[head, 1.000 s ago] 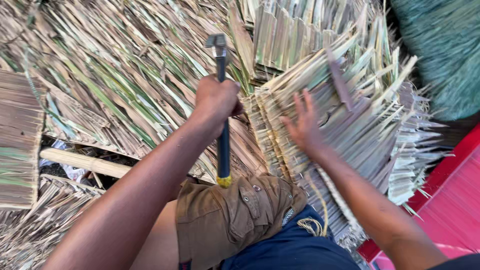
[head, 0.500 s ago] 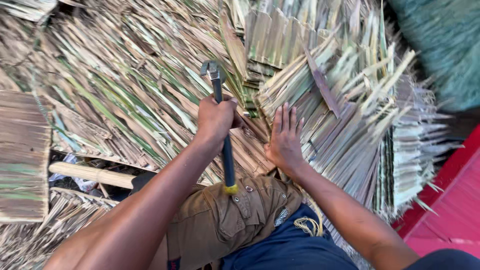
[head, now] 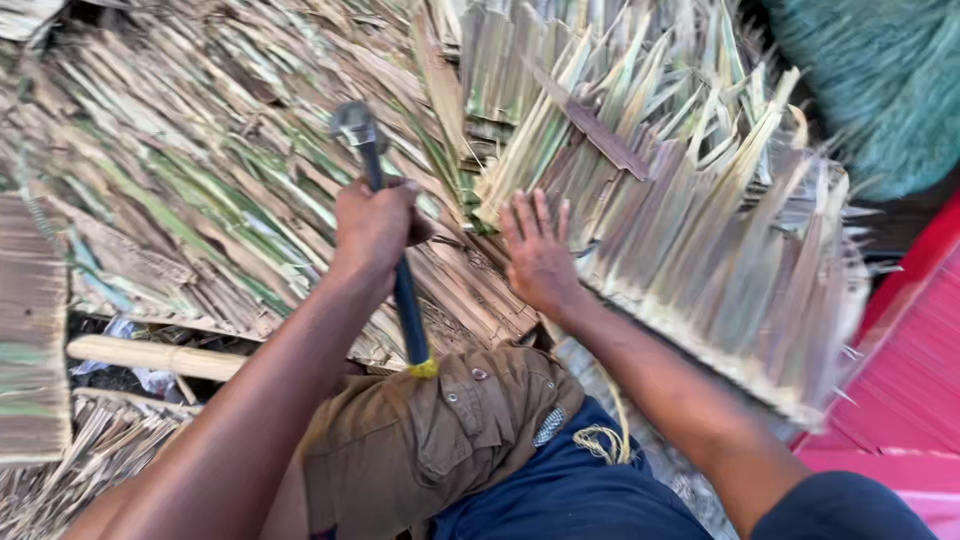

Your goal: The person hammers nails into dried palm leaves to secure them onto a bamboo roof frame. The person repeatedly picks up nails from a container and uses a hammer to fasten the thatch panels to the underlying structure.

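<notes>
Nearest the camera are the person's brown cargo shorts with a buttoned pocket [head: 440, 440] and a dark blue cloth [head: 570, 490] beside them, with a loose coil of yellow cord [head: 600, 440] lying where the two meet. Just above the shorts, the left hand [head: 375, 228] is closed in a fist around the middle of a dark-handled hammer with a grey metal head and a yellow band at the butt [head: 400, 290]; the hammer stands nearly upright, its butt just over the shorts and its head raised beyond the fist. Right of the hammer, the right hand [head: 538, 258] is spread flat, fingers apart, palm pressed on a panel of dried, folded palm-leaf thatch [head: 700, 230], holding nothing. Left of the hammer and beyond it, more layered thatch of dry brown and green leaf strips [head: 200, 180] covers the surface. Well left of the hammer's butt, a pale wooden pole [head: 150, 357] lies in a gap in the thatch. Far right of the hammer lies a red ridged sheet [head: 900, 390], and beyond it a teal mesh bundle [head: 880, 90].
</notes>
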